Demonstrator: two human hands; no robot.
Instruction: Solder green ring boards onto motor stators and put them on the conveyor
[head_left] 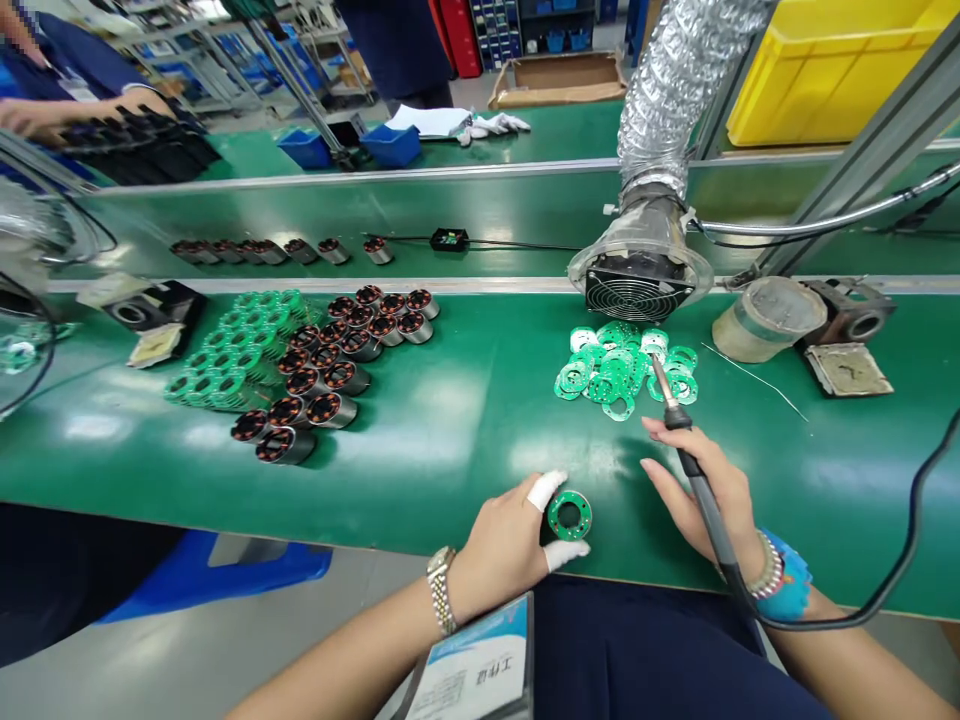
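A ring-shaped green circuit board [570,515] lies near the table's front edge, seemingly on top of a round part. Around its left side is my left hand [510,545], thumb and forefinger in white finger covers, spread on either side of it; whether they touch it is hard to tell. My right hand [712,490] has a soldering iron [691,462] resting in it, tip pointing up and forward, with thumb and fingers loosely apart. The iron's tip is over a loose pile of green ring boards [615,365].
Copper-wound motor stators [330,410] and stacked green boards [240,350] stand at the left. A fume fan [637,290] hangs behind the pile. At the right are a round container [769,320], a sponge holder [850,370] and the iron's cable [911,530]. A person's arm shows top left.
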